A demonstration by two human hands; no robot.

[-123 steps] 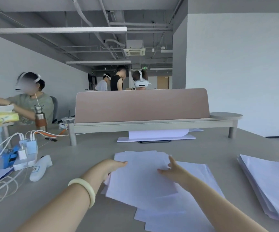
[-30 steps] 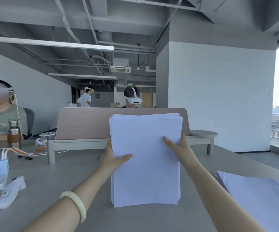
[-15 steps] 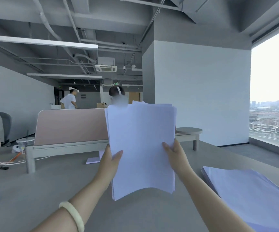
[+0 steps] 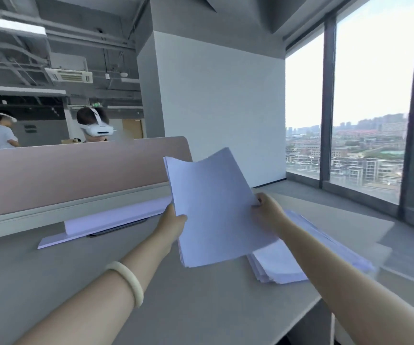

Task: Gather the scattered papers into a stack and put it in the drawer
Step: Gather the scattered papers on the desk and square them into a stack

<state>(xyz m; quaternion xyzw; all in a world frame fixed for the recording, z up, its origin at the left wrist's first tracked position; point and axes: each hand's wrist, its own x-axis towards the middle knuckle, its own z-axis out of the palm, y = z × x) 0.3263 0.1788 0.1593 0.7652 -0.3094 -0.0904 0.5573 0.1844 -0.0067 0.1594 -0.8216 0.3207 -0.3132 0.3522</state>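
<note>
The stack (image 4: 213, 207), stood upright on the bench (image 4: 201, 307) a second before, we now carried tilted toward 3 o'clock over another pile (image 4: 283, 267), our left hand (image 4: 173, 221) and right hand (image 4: 266, 215) each clutching an edge (gathering looked done; no drawer visible).

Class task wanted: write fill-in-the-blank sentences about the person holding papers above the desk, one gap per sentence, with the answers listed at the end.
1. The left hand and the right hand grip a stack of white ____ by its side edges.
2. A pale bracelet sits on the ____ wrist.
3. Another pile of sheets lies on the desk, to the ____ of the held stack.

Missing words: paper; left; right
</note>
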